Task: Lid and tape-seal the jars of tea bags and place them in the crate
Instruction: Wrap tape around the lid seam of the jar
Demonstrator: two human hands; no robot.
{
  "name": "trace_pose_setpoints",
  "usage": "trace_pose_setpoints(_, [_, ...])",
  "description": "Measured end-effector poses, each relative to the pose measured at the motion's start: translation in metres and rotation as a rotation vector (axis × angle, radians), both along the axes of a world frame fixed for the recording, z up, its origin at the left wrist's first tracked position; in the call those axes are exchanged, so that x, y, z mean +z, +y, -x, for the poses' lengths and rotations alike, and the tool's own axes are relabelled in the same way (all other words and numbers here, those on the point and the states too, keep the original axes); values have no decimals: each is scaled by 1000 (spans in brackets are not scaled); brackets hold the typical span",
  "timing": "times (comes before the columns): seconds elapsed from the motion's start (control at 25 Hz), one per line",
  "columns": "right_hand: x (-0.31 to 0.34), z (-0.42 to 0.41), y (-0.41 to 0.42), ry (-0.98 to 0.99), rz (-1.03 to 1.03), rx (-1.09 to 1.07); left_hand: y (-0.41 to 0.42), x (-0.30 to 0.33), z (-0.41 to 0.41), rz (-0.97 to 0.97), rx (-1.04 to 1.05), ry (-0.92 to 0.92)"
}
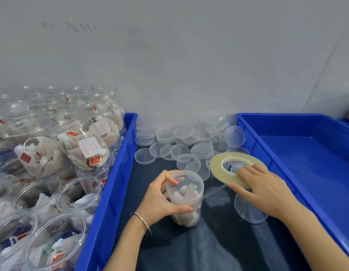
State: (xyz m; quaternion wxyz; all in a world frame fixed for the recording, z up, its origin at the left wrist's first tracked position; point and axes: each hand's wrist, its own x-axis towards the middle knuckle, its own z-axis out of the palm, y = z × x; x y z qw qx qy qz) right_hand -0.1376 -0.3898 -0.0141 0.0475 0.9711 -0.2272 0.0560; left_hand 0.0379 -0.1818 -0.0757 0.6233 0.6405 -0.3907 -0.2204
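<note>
Lower centre of frame, left hand (pixel 162 198) grip wrapped round upright lidded jar (pixel 184 196), right hand (pixel 267 190) pinching tape roll (pixel 236 169) just right of it, strand running leftward to the lid seam.

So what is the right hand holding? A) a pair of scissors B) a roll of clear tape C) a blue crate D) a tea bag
B: the right hand grips the flat roll of clear tape, with a strip running to the lidded jar that the left hand holds.
</note>
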Motion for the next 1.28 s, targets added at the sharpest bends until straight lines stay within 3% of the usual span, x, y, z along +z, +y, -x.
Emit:
trace_pose_setpoints(0.4, [-22,-60,29,-55,-269,68,7,1,-9,-66,-176,197])
trace_pose_setpoints(0.64, [-23,-50,35,-82,-325,87,22,4,-4,-104,-57,83])
trace_pose_setpoints(0.8, [-17,-38,35,-86,-297,92,21,-1,27,-51,59,73])
trace_pose_setpoints(0.96, [-17,-33,43,-70,-180,40,-19,-8,64,17,428,34])
trace_pose_setpoints(1.04, [-13,-27,41,-81,-47,26,-25,-8,61,44,519,10])
trace_pose_setpoints(1.2, [-2,-5,25,-261,143,83,-15,-6,35,9,435,-48])
trace_pose_setpoints(1.28, [0,1,20,-224,120,70,-10,-4,30,-2,388,-68])
